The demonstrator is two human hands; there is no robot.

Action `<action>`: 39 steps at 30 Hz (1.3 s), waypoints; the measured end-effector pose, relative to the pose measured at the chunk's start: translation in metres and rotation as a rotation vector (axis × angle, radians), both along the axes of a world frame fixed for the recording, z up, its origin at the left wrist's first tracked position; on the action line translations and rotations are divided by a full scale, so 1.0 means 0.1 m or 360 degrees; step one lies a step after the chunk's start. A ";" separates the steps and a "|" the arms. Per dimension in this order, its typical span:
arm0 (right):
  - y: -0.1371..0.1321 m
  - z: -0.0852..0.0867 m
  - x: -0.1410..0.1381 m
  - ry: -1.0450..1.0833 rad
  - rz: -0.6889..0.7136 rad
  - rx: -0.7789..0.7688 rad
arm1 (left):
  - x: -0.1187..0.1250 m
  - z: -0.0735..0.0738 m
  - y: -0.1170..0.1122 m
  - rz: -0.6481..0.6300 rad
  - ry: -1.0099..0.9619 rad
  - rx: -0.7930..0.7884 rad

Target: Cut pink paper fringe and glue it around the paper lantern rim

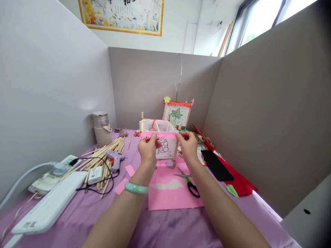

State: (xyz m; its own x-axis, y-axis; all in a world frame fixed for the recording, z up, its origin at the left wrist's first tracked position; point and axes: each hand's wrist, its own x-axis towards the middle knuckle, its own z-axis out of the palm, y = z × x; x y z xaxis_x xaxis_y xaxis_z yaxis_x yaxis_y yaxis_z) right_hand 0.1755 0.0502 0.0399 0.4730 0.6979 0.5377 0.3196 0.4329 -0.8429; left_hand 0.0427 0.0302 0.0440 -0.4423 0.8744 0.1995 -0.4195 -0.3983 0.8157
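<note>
A small paper lantern (162,144) with a wooden stick frame and a pink fringe along its top edge is held up over the purple table. My left hand (148,148) grips its left side, thumb pressed on the fringe. My right hand (188,144) pinches the fringe at the lantern's right corner. The near panel carries a black line drawing. A green bangle (136,188) sits on my left wrist. A pink paper sheet (172,189) lies flat below the lantern, with scissors (188,181) on its right edge.
A finished lantern (178,113) with red fringe stands at the back. Bamboo sticks (106,158), a purple glue gun (115,159), a charger and power strip (49,203) fill the left. A jar (102,129) stands far left. A black phone (216,164) and red paper (240,182) lie right.
</note>
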 end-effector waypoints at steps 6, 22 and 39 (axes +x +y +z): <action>0.00 0.08 -0.01 0.0222 0.0260 -0.0010 | 0.01 0.01 0.00 -0.0024 -0.0040 -0.0039; -0.02 0.21 -0.02 0.0433 0.0441 -0.0406 | 0.01 0.03 0.00 -0.0081 -0.0129 -0.0086; -0.49 0.36 -0.32 -0.0950 -0.0118 0.0594 | -0.05 -0.01 0.00 -0.0103 -0.0077 -0.0069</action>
State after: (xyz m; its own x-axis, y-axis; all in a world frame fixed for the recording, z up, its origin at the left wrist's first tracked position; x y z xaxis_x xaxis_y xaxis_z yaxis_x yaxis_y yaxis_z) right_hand 0.1438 0.0008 0.0761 0.0618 0.3940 0.9170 0.7206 0.6181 -0.3142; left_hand 0.0373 0.0302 0.0433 -0.3926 0.9089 0.1407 -0.4829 -0.3339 0.8095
